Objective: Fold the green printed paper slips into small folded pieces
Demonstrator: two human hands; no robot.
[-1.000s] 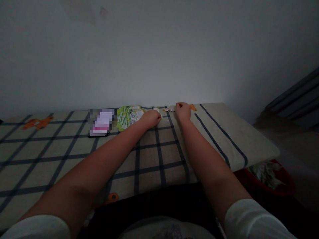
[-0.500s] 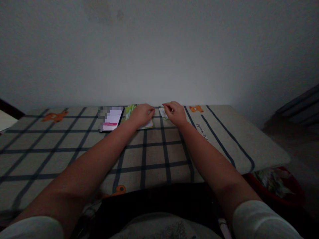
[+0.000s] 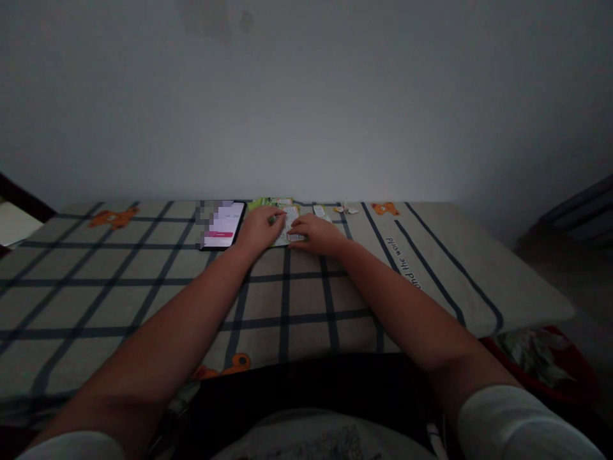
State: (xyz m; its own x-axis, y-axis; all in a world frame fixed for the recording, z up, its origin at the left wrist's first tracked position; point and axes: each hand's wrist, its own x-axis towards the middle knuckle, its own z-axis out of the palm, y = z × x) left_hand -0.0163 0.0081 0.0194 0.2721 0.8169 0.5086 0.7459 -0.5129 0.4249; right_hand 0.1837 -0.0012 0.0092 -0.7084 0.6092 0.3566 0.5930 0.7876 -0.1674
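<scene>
A green-and-white printed packet (image 3: pixel 291 216) lies on the checked cloth near the wall, partly covered by both hands. My left hand (image 3: pixel 260 229) is closed at its left side, with thumb and fingers together at its edge. From the right, my right hand (image 3: pixel 313 234) rests over the packet's lower right part, fingers stretched out and a little apart from the thumb. Behind the right hand lies a small green-and-white piece (image 3: pixel 318 209), partly hidden. Small crumpled scraps (image 3: pixel 345 209) lie to its right.
A phone (image 3: pixel 223 225) with a lit screen lies just left of my left hand. The checked cloth (image 3: pixel 306 294) covers the table, which meets a grey wall (image 3: pixel 335 115) at the back. Below the right edge stands a red bin (image 3: pixel 582 367) with wrappers in it.
My right hand has moved left and nearer to me, onto the packet, uncovering the crumpled scraps. My left hand has shifted slightly left, and more of the packet shows. The view has turned slightly.
</scene>
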